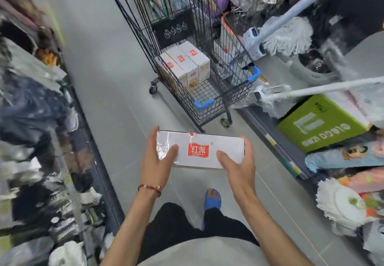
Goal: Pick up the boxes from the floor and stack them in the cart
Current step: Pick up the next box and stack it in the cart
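I hold a white box [224,146] with a red logo level in front of me, above the floor. My left hand [155,159] grips its left end, thumb on top and fingers round the far edge. My right hand [239,162] grips the right end the same way. A black wire cart [207,99] with blue corner bumpers stands a short way ahead. Three matching white boxes [187,62] stand side by side inside it, against its left wall.
Shelves of packed goods [31,120] line the left of the narrow aisle. On the right are mops [288,37], a green carton [320,124] and more goods. My foot in a blue sandal [213,199] stands on the grey tiled floor [108,83].
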Demonstrator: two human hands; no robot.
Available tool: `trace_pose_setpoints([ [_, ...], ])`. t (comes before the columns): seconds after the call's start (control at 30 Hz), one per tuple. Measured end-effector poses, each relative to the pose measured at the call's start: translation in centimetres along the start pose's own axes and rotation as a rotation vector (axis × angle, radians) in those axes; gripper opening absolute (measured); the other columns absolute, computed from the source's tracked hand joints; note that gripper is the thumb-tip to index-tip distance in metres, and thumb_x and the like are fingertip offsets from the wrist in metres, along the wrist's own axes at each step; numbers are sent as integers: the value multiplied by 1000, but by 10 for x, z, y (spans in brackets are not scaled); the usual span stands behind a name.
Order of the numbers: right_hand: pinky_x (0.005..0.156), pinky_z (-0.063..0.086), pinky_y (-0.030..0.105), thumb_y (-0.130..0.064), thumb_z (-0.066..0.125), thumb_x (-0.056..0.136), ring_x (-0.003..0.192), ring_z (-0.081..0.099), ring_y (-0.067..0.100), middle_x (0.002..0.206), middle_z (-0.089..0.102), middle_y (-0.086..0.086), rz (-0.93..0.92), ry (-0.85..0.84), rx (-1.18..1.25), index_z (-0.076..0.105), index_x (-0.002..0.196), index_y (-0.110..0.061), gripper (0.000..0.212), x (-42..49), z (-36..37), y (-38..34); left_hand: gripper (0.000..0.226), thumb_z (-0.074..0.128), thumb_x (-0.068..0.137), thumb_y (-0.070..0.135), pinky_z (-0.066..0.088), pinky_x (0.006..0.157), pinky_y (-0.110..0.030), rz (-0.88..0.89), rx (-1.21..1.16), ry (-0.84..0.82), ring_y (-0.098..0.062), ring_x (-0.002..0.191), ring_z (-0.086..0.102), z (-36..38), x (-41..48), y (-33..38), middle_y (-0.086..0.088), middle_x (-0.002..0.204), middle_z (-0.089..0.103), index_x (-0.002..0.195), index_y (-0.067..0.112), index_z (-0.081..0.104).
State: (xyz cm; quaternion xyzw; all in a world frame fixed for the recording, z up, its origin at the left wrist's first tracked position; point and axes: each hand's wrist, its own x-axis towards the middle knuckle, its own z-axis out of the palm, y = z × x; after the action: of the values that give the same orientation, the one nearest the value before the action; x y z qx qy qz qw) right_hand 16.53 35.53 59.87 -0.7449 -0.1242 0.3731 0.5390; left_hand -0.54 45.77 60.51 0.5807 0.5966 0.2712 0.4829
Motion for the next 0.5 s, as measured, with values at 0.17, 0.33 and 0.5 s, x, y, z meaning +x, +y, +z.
trace_pose_setpoints([
  [0.17, 73, 53, 11, -16, 77, 90, 109, 63, 1, 122, 65, -12, -46, -12, -9, 42, 148, -32, 70, 56, 49, -40, 65, 68, 93, 21, 48, 95, -15, 21, -26, 49, 10, 106, 56, -9, 75, 27, 22, 125, 52, 148, 34, 37],
  [0.33, 79, 52, 11, -14, 77, 89, 113, 63, 5, 125, 65, -9, -84, 38, 3, 42, 148, -29, 70, 116, 119, -75, 61, 68, 93, 14, 37, 73, 7, 62, -32, 34, 30, 92, 50, -28, 176, 48, 36, 111, 46, 145, 29, 39],
  [0.5, 74, 51, 5, -12, 77, 89, 115, 62, 7, 129, 64, -3, -68, 95, 70, 40, 151, -28, 74, 162, 197, -113, 62, 69, 92, 17, 44, 82, -5, 90, -29, -28, 23, 93, 55, -60, 280, 67, 41, 109, 50, 145, 36, 41],
])
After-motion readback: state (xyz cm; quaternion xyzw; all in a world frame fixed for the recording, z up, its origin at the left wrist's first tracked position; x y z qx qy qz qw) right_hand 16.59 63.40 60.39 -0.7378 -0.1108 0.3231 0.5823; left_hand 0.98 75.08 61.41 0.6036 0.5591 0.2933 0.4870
